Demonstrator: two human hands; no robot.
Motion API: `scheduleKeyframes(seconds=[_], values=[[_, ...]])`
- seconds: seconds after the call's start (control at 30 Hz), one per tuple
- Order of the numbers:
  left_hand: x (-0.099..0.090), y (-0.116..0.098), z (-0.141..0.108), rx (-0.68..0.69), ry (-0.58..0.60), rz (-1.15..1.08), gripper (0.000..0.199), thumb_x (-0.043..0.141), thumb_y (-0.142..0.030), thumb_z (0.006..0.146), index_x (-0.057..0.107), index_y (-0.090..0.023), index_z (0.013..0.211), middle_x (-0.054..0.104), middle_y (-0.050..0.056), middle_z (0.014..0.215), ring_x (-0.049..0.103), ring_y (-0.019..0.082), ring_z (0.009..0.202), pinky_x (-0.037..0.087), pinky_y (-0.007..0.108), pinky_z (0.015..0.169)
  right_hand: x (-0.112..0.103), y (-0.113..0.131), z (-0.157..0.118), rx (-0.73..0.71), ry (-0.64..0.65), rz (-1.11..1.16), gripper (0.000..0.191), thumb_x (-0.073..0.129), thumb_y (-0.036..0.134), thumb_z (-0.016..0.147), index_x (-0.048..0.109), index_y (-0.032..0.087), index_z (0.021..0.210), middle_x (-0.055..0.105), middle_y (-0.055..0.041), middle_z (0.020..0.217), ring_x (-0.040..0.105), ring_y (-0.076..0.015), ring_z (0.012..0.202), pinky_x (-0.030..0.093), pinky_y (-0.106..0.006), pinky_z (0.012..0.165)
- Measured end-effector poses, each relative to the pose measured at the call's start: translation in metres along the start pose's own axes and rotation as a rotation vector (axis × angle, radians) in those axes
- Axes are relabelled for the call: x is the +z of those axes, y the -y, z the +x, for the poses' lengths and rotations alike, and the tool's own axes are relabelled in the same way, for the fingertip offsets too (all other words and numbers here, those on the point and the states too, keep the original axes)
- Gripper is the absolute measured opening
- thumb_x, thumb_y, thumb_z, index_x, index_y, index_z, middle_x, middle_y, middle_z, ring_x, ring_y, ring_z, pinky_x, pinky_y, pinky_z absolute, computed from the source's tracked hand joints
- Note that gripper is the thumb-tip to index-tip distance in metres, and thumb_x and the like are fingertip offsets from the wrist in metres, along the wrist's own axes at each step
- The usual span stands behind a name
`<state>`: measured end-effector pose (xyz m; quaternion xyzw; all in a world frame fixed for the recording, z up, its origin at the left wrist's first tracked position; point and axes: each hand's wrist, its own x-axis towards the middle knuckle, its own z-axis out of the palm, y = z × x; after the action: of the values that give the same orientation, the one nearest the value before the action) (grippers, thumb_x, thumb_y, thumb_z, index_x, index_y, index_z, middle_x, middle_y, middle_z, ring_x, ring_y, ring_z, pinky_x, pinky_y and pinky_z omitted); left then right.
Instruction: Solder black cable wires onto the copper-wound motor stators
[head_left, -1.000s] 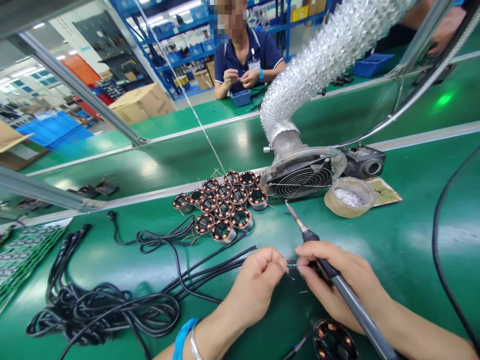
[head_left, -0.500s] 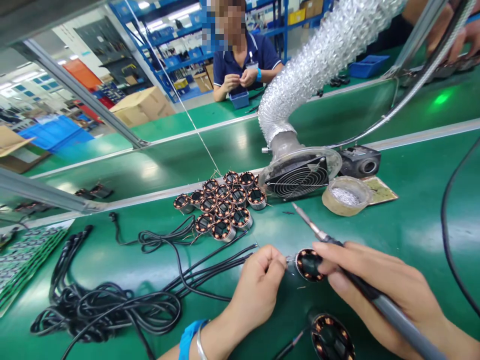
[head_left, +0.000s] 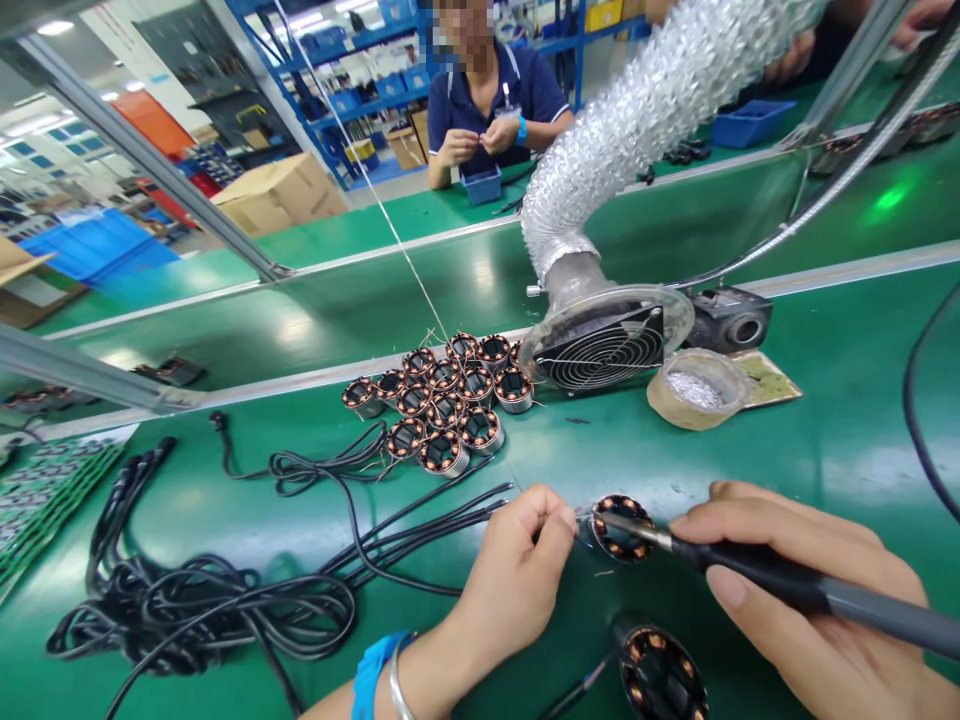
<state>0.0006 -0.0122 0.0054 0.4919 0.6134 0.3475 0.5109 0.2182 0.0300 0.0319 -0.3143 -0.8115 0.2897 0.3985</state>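
Note:
My right hand (head_left: 817, 590) holds a soldering iron (head_left: 780, 575) like a pen. The iron's tip points left across a ring-shaped motor stator (head_left: 621, 545) with copper windings and reaches its left rim, close to my left fingertips. My left hand (head_left: 521, 560) is pinched shut on a thin wire at the stator's left edge; exactly where the wire ends is hard to make out. A second stator (head_left: 664, 675) lies nearer to me, with a black cable end (head_left: 574, 695) at its left.
Several stators (head_left: 442, 410) are grouped behind my left hand. Black cables (head_left: 217, 610) lie coiled to the left, near green circuit boards (head_left: 56, 500). A fume extractor (head_left: 600, 345) and a solder-filled bowl (head_left: 697, 390) stand behind. A co-worker (head_left: 491, 110) sits across the bench.
The soldering iron has swung down from pointing up and away to lie across the stator, its tip now at the left rim. My right hand has shifted right; my left hand keeps its pinch.

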Motion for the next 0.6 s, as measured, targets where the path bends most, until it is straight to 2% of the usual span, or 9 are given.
scheduleKeyframes(seconds=[0.37, 0.5, 0.6], values=[[0.001, 0.0, 0.0, 0.016, -0.001, 0.025, 0.03, 0.044, -0.036, 0.096, 0.042, -0.021, 0.07, 0.038, -0.006, 0.062, 0.035, 0.013, 0.061, 0.029, 0.026, 0.058, 0.001, 0.006, 0.001, 0.035, 0.041, 0.049, 0.016, 0.055, 0.015, 0.088, 0.061, 0.023, 0.101, 0.064, -0.0006, 0.074, 0.061, -0.0145, 0.061, 0.048, -0.026, 0.048], [0.001, -0.001, 0.0, 0.02, 0.003, 0.034, 0.031, 0.044, -0.036, 0.096, 0.041, -0.021, 0.069, 0.037, -0.006, 0.061, 0.035, 0.012, 0.06, 0.029, 0.026, 0.058, 0.006, 0.015, 0.001, -0.009, -0.035, 0.017, 0.017, 0.053, 0.013, 0.085, 0.063, 0.021, 0.096, 0.059, 0.0005, 0.065, 0.055, -0.0128, 0.052, 0.044, -0.027, 0.047], [0.001, -0.002, 0.0, 0.013, 0.01, 0.035, 0.031, 0.043, -0.036, 0.096, 0.041, -0.021, 0.069, 0.038, -0.006, 0.061, 0.035, 0.012, 0.06, 0.028, 0.026, 0.057, 0.01, 0.02, -0.004, -0.029, -0.061, -0.064, 0.02, 0.052, 0.01, 0.084, 0.062, 0.023, 0.097, 0.061, -0.0011, 0.067, 0.06, -0.0168, 0.056, 0.046, -0.032, 0.052]])
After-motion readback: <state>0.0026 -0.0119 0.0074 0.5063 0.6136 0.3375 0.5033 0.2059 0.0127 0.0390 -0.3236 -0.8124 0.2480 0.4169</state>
